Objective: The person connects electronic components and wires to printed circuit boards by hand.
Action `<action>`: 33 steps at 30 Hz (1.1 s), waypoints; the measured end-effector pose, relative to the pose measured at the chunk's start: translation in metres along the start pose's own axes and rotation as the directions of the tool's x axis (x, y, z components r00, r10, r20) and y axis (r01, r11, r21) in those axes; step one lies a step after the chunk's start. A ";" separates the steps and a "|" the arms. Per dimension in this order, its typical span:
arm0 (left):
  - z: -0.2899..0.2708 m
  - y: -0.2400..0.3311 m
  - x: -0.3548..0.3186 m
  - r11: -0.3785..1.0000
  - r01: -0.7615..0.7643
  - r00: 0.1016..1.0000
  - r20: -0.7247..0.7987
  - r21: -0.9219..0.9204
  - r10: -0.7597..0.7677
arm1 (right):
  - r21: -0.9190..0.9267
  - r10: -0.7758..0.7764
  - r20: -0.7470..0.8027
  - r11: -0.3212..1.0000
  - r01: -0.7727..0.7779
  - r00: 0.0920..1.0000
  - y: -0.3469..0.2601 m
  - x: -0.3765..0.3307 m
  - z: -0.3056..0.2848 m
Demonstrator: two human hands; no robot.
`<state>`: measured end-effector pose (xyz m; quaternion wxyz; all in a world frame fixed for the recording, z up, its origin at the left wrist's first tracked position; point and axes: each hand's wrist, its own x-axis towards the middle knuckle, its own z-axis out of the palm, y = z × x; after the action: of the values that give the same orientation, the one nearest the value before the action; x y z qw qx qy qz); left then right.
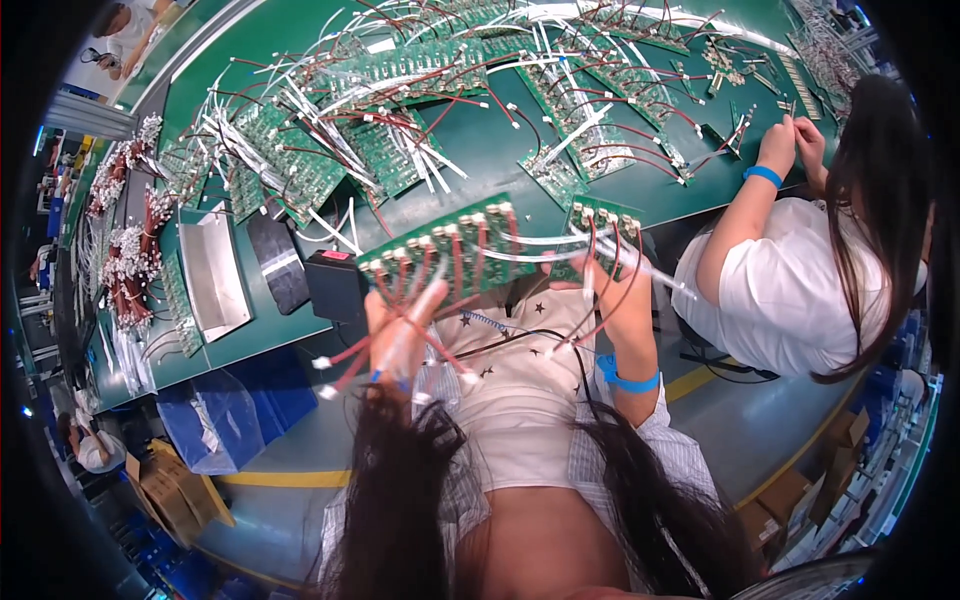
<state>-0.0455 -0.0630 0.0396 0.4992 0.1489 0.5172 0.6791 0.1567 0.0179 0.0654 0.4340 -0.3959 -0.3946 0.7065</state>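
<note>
My left hand holds up a long green circuit board from below, with red and white wires hanging over my fingers. My right hand grips a smaller green circuit board with red and white wires trailing down past a blue wrist strap. Both boards hover at the near edge of the green workbench, side by side and nearly touching.
Several wired green boards lie spread over the bench. A metal tray and a black box sit at the left. A co-worker in white works at the right. Cardboard boxes and a clear bag stand on the floor.
</note>
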 end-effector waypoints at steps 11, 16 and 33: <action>-0.049 0.025 -0.002 0.997 -0.052 0.996 -0.078 -0.064 0.047 | -0.765 -0.204 0.104 0.609 0.209 0.973 0.042 0.048 0.022; -0.039 0.034 -0.008 0.981 -0.129 0.989 -0.084 -0.146 0.118 | -0.849 -0.611 0.216 0.267 0.456 0.761 0.049 0.066 0.031; -0.001 0.034 -0.007 0.993 0.003 1.000 0.021 -0.115 -0.001 | -0.790 -0.731 0.244 0.231 0.568 0.637 0.052 0.015 0.012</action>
<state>-0.0608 -0.0680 0.0699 0.5130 0.1263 0.4720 0.7057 0.1250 0.0132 0.0195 0.4858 -0.4062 -0.7585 0.1536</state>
